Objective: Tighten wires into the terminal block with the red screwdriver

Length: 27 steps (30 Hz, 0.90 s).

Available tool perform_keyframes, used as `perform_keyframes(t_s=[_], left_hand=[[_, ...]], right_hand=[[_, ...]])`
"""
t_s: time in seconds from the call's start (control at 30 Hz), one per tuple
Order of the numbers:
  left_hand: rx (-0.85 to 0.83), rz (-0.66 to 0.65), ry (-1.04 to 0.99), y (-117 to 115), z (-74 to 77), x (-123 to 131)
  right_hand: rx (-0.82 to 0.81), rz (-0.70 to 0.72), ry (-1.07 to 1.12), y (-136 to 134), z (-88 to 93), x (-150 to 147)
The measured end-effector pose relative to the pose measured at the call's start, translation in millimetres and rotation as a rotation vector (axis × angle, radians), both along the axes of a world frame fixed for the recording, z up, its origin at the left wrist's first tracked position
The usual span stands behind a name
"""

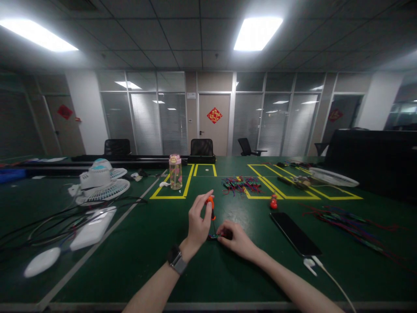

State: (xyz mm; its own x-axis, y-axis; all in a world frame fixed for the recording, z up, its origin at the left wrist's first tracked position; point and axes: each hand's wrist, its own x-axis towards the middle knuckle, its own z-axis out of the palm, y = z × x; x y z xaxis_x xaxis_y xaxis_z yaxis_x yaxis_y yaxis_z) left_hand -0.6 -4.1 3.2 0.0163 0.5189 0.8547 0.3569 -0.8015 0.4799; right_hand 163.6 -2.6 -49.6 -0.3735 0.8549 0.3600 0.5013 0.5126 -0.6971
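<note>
In the head view my left hand is closed around the orange and black handle of a screwdriver, which stands nearly upright. Its thin shaft runs down to a small green circuit board on the table. My right hand pinches the right end of that board, its fingertips hiding part of it. Whether the screwdriver's tip sits in a screw is too small to tell. A dark watch is strapped round my left wrist.
Bundles of wired boards lie beyond my hands and at the right. A phone with a cable, a small red object, a bottle, white fan parts and black cables rest on the green table.
</note>
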Motion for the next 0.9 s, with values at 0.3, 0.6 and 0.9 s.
perform_keyframes(t_s=[0.3, 0.6, 0.9], left_hand=[[0.021, 0.051, -0.006, 2.4, 1.3, 0.2], [0.003, -0.019, -0.005, 1.5, 1.6, -0.6], [0.073, 0.053, 0.018, 2.0, 1.3, 0.5]], right_hand=[[0.013, -0.004, -0.002, 3.7, -6.2, 0.6], [0.011, 0.0, 0.003, 4.1, -5.9, 0.8], [0.016, 0.011, 0.01, 5.7, -8.4, 2.0]])
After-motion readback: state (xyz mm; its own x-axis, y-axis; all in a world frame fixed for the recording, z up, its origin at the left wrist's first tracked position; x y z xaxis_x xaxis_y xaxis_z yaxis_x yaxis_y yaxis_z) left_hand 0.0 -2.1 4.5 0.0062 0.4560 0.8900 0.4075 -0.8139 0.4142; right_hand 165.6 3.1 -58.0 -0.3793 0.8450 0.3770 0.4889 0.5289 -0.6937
